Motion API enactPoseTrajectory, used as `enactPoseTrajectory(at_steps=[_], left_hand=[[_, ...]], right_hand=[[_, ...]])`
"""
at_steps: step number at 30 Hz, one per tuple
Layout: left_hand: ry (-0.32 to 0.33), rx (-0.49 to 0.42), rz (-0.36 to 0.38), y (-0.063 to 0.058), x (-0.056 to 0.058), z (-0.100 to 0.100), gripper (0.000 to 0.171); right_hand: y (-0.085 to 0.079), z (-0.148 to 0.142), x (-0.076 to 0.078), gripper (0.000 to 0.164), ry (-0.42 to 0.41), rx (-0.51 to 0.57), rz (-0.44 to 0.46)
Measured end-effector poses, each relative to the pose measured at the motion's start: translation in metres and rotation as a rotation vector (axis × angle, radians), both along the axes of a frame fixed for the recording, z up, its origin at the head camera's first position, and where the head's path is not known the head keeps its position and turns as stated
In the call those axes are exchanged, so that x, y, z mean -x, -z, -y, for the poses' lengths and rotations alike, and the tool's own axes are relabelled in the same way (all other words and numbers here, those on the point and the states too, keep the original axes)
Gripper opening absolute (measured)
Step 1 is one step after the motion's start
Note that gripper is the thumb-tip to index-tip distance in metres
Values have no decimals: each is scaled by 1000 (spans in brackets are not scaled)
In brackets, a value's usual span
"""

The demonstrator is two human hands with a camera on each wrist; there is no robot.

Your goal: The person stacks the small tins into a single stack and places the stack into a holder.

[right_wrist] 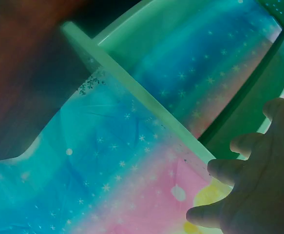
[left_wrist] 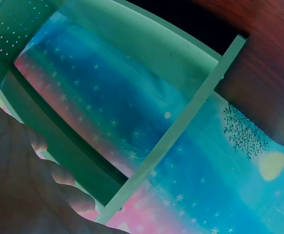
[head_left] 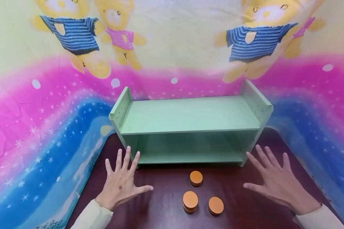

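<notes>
Both hands are spread over the table with straight fingers, holding nothing. My left hand (head_left: 120, 183) is at the front left of a pale green two-tier shelf (head_left: 189, 114), its fingertips overlapping the shelf's lower left corner in the head view. On the other side, my right hand (head_left: 278, 178) points its fingers toward the shelf's right side panel. Between the hands lie round orange discs: one (head_left: 196, 178) close before the shelf, one (head_left: 216, 205) nearer and to the right, and a stacked-looking one (head_left: 190, 201) to the left. In the wrist views, fingers (left_wrist: 78, 197) and fingers (right_wrist: 224, 170) show beside the shelf.
The dark red-brown table (head_left: 160, 187) has rounded back corners. A printed cloth (head_left: 175, 47) with bears and snowflakes hangs behind and at both sides, close to the shelf. The shelf's side panels rise above its top board.
</notes>
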State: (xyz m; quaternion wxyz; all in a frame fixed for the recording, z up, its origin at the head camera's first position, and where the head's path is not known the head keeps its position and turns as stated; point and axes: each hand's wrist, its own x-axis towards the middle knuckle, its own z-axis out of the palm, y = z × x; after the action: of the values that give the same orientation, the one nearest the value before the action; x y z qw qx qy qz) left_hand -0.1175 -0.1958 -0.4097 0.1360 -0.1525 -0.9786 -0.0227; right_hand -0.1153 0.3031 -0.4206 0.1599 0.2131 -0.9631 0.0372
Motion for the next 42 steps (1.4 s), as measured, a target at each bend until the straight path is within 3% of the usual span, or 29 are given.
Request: enactPoseTrajectory(at_steps=[10, 23, 42], left_hand=[[-2, -30, 50, 4, 1, -2, 121], [18, -55, 62, 16, 0, -4, 120], [9, -90, 104, 22, -2, -8, 118]], right_hand=[[6, 0, 0, 110, -13, 21, 7], [16, 2, -3, 108, -26, 58, 26], [25, 0, -6, 106, -7, 69, 64]])
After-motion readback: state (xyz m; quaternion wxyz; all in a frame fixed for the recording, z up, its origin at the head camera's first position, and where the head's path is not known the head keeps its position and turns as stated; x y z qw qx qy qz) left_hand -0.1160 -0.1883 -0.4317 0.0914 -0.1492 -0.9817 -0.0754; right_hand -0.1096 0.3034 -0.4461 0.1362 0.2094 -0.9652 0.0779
